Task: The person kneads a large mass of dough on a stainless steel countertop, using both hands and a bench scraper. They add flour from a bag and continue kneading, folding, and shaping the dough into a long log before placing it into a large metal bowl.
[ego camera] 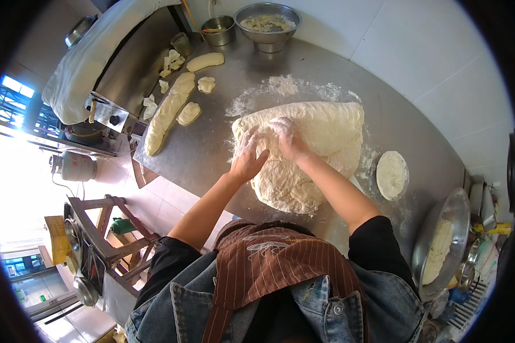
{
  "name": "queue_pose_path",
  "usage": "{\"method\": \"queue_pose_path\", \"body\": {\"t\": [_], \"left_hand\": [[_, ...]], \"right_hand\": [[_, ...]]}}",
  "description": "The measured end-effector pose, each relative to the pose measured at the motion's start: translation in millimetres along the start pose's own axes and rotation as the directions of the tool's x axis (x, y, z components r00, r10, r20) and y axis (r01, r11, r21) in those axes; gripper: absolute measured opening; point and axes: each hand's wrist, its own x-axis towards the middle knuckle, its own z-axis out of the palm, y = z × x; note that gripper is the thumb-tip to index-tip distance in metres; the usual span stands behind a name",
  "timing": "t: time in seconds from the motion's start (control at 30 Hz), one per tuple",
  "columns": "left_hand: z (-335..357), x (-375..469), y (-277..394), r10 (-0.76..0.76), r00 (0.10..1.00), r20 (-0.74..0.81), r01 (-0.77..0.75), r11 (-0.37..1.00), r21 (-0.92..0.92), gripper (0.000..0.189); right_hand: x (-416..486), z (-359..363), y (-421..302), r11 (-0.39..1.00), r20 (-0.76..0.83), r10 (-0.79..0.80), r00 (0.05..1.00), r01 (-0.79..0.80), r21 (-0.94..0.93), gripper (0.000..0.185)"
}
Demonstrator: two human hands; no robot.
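Note:
A large slab of pale dough (pixel 326 128) lies before me on the stainless steel table (pixel 210 167). Its back part is smooth and folded over, while the part nearest me looks rough and lumpy. My left hand (pixel 249 157) rests on the dough's left side, thumb spread away from the fingers. Just right of it, my right hand (pixel 288 138) presses into the dough with bent fingers, the fingertips partly sunk or hidden. Both hands carry flour. Loose flour (pixel 283 85) is scattered behind the slab.
Left on the table lie a long dough roll (pixel 169 113) and smaller dough pieces (pixel 189 113). A flour bowl (pixel 392 176) and a large metal basin of dough (pixel 440 248) stand right. At the wall are a metal bowl (pixel 268 21) and a pot (pixel 218 32).

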Motion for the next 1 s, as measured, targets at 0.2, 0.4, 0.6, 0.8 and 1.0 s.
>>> {"method": "queue_pose_path", "body": {"t": [0.2, 0.4, 0.6, 0.8, 1.0], "left_hand": [[-2.3, 33.8, -6.5, 0.046, 0.988, 0.147, -0.060, 0.994, 0.090, 0.048], [-38.8, 73.5, -27.0, -0.215, 0.877, 0.429, 0.273, 0.959, -0.076, 0.026], [-26.7, 101.9, -47.2, -0.399, 0.614, 0.681, 0.660, 0.733, -0.165, 0.044], [0.0, 90.7, -51.3, -0.411, 0.608, 0.680, 0.597, 0.801, -0.050, 0.046], [24.0, 112.8, -84.1, -0.378, 0.823, 0.425, 0.385, 0.920, 0.075, 0.029]], "right_hand": [[-35.5, -53.6, 72.2, 0.976, -0.100, 0.113, 0.989, -0.129, -0.178, 0.034], [-52.2, -111.5, 92.8, 0.895, -0.141, 0.327, 0.935, -0.354, -0.270, 0.032], [-8.4, -86.7, 42.0, 0.404, 0.631, 0.450, 0.632, -0.774, 0.487, 0.026], [3.2, -9.5, 40.5, 0.733, 0.799, 0.410, 0.440, -0.680, -0.002, 0.039], [44.3, 39.0, 64.3, 0.905, 0.873, 0.417, 0.253, -0.203, -0.373, 0.042]]}}
